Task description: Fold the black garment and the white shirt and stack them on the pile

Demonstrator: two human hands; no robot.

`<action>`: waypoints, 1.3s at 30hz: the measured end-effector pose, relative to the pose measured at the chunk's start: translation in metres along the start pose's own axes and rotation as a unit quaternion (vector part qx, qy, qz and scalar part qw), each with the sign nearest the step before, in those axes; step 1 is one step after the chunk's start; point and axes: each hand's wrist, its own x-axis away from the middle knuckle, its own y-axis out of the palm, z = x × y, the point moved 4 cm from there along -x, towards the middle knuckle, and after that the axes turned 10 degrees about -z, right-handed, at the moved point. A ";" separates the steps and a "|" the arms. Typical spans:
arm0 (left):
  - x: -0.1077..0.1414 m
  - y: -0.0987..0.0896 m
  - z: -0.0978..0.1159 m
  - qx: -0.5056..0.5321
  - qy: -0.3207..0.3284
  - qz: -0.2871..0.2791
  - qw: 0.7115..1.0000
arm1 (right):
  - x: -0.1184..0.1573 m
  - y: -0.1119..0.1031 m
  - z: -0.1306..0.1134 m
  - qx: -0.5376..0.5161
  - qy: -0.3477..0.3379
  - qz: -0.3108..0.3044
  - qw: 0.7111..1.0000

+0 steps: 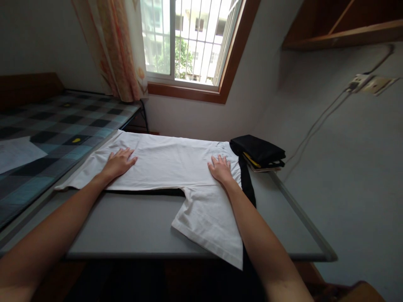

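A white T-shirt, folded lengthwise, lies across the grey table with one sleeve pointing toward me and its tip over the table's front edge. My left hand rests flat on the body of the shirt toward the hem, fingers spread. Near the collar end, my right hand also lies flat on the fabric with its fingers apart. Black cloth shows from under the shirt at its right end and along its near edge.
Folded dark clothes are stacked at the table's right. A bed with a checked cover adjoins the left side, with white paper on it. Behind are a curtain and a barred window. A cable hangs down the right wall.
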 end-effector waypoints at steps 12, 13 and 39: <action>0.002 -0.003 0.003 0.000 -0.003 -0.003 1.000 | 0.000 -0.001 0.000 -0.004 -0.002 -0.001 1.000; 0.003 -0.003 0.003 -0.002 -0.003 -0.002 1.000 | 0.000 -0.001 0.000 -0.006 -0.002 -0.001 1.000; 0.002 -0.003 0.003 0.012 0.000 -0.010 1.000 | 0.002 -0.001 -0.001 -0.014 -0.006 0.002 1.000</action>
